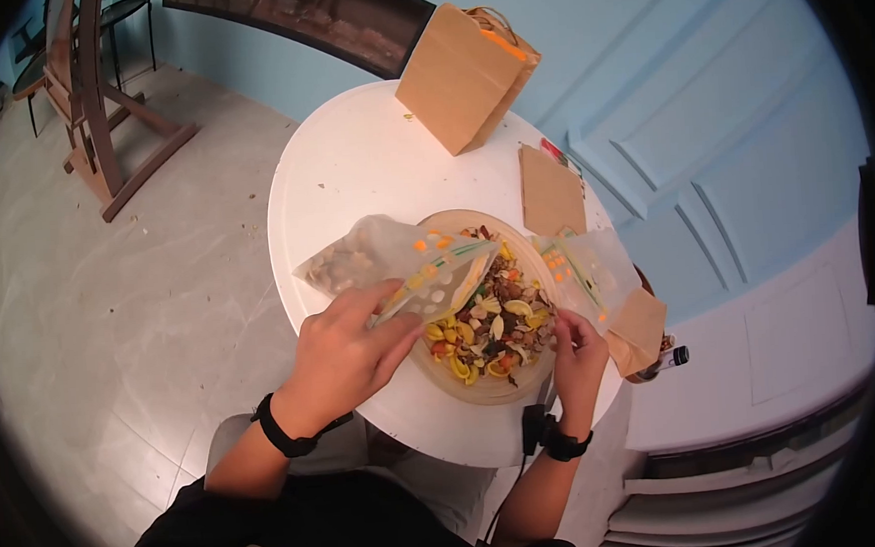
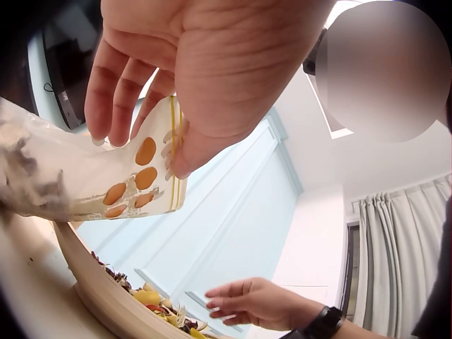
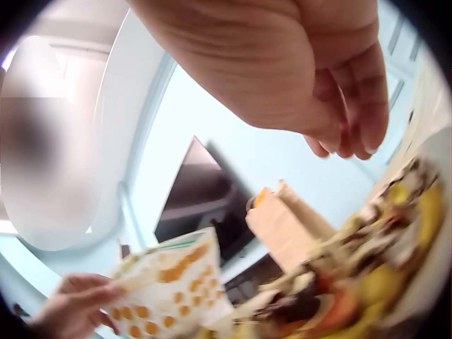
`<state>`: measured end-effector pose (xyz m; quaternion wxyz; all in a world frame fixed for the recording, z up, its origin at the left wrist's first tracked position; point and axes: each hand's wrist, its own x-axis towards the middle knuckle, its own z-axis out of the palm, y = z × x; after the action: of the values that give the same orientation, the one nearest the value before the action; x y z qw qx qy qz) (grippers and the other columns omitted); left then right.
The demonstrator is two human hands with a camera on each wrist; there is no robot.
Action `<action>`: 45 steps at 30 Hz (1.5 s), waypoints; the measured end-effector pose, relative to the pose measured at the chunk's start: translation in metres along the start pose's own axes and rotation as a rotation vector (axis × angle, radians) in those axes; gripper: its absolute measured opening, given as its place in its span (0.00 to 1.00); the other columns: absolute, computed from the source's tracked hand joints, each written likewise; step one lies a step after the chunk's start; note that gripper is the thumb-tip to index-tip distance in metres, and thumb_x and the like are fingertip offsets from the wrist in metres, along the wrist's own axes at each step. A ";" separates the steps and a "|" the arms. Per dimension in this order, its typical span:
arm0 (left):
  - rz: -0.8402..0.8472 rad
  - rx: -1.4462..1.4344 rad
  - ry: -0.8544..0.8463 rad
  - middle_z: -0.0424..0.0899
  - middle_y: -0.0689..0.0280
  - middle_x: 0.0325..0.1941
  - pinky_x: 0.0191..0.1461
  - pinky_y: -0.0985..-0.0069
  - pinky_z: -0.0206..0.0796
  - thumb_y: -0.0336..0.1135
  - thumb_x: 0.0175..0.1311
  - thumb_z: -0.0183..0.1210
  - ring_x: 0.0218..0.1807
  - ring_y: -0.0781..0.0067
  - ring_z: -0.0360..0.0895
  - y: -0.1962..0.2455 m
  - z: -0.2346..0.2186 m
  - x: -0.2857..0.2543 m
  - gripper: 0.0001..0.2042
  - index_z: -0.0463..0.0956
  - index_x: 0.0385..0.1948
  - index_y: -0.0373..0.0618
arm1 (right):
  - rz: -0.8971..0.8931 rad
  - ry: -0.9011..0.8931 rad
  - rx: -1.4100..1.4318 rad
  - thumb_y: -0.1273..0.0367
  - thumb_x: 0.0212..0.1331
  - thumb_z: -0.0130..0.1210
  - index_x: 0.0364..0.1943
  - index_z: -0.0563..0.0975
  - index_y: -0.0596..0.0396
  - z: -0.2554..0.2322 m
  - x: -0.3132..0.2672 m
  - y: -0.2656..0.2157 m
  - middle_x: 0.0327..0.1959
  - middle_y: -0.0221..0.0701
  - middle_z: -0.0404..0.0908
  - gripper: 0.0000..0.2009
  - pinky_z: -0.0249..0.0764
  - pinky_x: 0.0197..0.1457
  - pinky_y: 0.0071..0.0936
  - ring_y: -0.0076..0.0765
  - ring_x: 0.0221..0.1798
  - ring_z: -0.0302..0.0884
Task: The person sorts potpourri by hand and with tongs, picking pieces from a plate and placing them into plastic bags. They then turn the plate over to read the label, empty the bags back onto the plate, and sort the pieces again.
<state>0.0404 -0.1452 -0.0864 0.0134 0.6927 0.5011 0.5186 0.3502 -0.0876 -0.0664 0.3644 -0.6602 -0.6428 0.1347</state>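
Note:
My left hand (image 1: pixel 347 349) pinches the open edge of a translucent zip bag (image 1: pixel 449 291) with orange dots, thumb on one side and fingers on the other. Pale brown pieces fill the bag's far end, at the left of the table. Beneath the bag's mouth sits a round wooden bowl (image 1: pixel 465 392) with a colourful dried mix (image 1: pixel 501 325) of yellow shell-shaped pieces, orange bits and dark flakes. Over the bowl's right side hovers my right hand (image 1: pixel 577 350). Its fingers are loosely bent near the thumb in the right wrist view, and no object shows between them.
A second zip bag (image 1: pixel 588 269) lies right of the bowl, near a small brown paper piece (image 1: pixel 638 331) and a dark-capped bottle (image 1: pixel 671 357). Behind stand a brown paper bag (image 1: pixel 466 76) and a flat cardboard piece (image 1: pixel 553 191) on the white round table (image 1: pixel 326 170).

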 end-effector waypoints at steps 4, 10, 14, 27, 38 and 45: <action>-0.007 0.009 -0.002 0.85 0.59 0.49 0.36 0.70 0.77 0.33 0.54 0.71 0.37 0.62 0.82 0.003 0.000 -0.001 0.06 0.88 0.34 0.49 | -0.020 -0.050 -0.224 0.76 0.60 0.61 0.51 0.82 0.61 -0.016 0.001 0.050 0.43 0.44 0.87 0.14 0.79 0.49 0.35 0.49 0.43 0.84; -0.003 0.039 -0.012 0.85 0.59 0.48 0.36 0.69 0.77 0.33 0.54 0.71 0.37 0.62 0.82 0.008 0.000 -0.001 0.07 0.88 0.35 0.49 | -0.364 -0.177 -0.398 0.74 0.53 0.67 0.48 0.83 0.58 -0.011 0.005 0.039 0.48 0.42 0.85 0.17 0.74 0.55 0.42 0.53 0.48 0.78; -0.011 0.041 -0.014 0.84 0.60 0.48 0.36 0.69 0.77 0.33 0.55 0.71 0.37 0.61 0.82 0.011 0.002 -0.001 0.07 0.88 0.35 0.49 | -0.295 -0.233 -0.345 0.74 0.52 0.68 0.46 0.84 0.58 -0.004 0.010 0.042 0.46 0.41 0.85 0.15 0.74 0.53 0.43 0.53 0.48 0.78; -0.003 0.046 -0.031 0.84 0.61 0.47 0.35 0.69 0.76 0.33 0.55 0.71 0.36 0.62 0.81 0.017 0.008 0.003 0.06 0.88 0.35 0.49 | 0.119 -0.170 0.142 0.77 0.61 0.64 0.46 0.83 0.62 -0.014 0.002 0.034 0.34 0.27 0.83 0.10 0.75 0.44 0.19 0.20 0.37 0.79; 0.007 0.033 -0.038 0.84 0.60 0.48 0.35 0.68 0.76 0.33 0.55 0.71 0.36 0.62 0.82 0.017 0.009 0.001 0.07 0.88 0.35 0.49 | 0.068 -0.338 0.719 0.77 0.65 0.61 0.53 0.79 0.63 0.011 -0.005 -0.046 0.43 0.32 0.85 0.13 0.77 0.50 0.18 0.21 0.45 0.82; -0.001 0.051 -0.038 0.85 0.60 0.48 0.36 0.69 0.77 0.33 0.55 0.71 0.37 0.62 0.82 0.020 0.008 0.001 0.07 0.88 0.36 0.49 | -0.085 -0.466 0.749 0.78 0.66 0.59 0.57 0.77 0.66 0.062 -0.012 -0.097 0.49 0.35 0.84 0.16 0.79 0.54 0.21 0.26 0.48 0.83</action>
<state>0.0597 -0.1504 -0.0781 0.0058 0.7022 0.5142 0.4923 0.2358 -0.0892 -0.0498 0.4290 -0.4077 -0.6412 0.4884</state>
